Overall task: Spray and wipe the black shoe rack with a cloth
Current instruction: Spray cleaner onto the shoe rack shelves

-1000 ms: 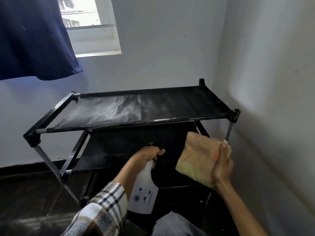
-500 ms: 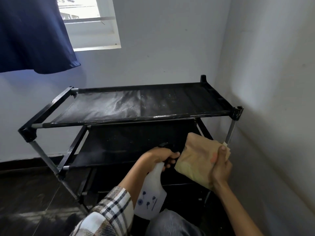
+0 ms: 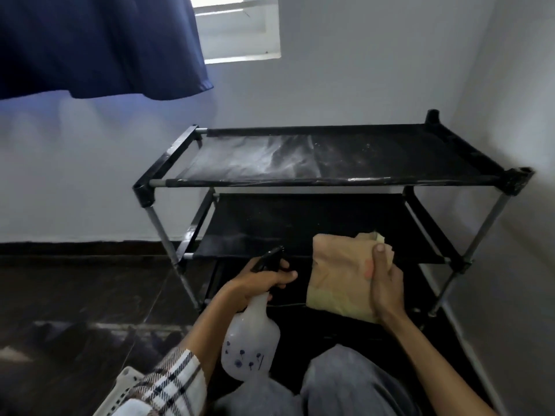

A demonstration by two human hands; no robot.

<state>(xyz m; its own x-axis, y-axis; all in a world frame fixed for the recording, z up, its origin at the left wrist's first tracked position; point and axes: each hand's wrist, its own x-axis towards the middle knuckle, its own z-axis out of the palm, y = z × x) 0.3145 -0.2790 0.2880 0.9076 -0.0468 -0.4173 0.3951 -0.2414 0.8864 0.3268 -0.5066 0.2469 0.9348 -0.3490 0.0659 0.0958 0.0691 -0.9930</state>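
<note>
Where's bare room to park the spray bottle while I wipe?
The top shelf is bare from rail to rail, though dusty. The dark floor left of the rack's left legs is open too. It is crowded in front of the middle shelf, where the left hand, spray bottle, cloth and right hand sit.

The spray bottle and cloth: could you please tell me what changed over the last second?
Mostly the camera swung left. The left hand still grips the spray bottle, the right hand still holds the cloth before the shoe rack. Nothing released.
</note>
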